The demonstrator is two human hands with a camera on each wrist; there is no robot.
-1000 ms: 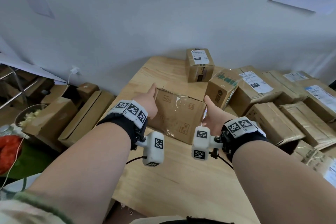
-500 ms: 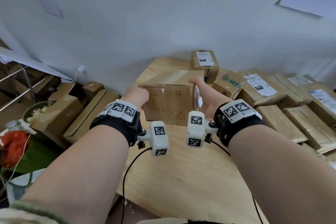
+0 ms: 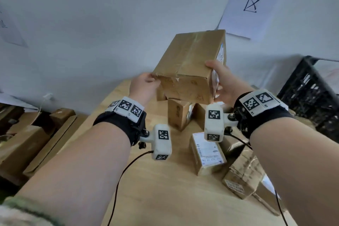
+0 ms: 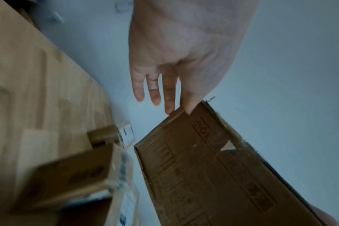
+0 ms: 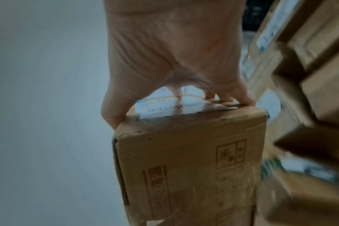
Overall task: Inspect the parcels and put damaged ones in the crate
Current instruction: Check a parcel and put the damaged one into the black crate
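Observation:
I hold a brown cardboard parcel up in the air above the table, tilted, in front of the wall. My left hand pinches its near left corner, where the cardboard edge is torn; in the left wrist view the parcel shows a ripped gap along that edge, below my left hand. My right hand grips the right side, thumb on the top face and fingers on the labelled face. In the right wrist view my right hand spans the parcel. A black crate stands at the far right.
Below my hands, a small box, a labelled parcel and a crumpled one lie on the wooden table. Cardboard boxes are stacked on the floor at left. A paper sign hangs on the wall.
The parcel went from resting on the table to being lifted high and tilted in both hands. The view swung right, bringing the black crate into sight.

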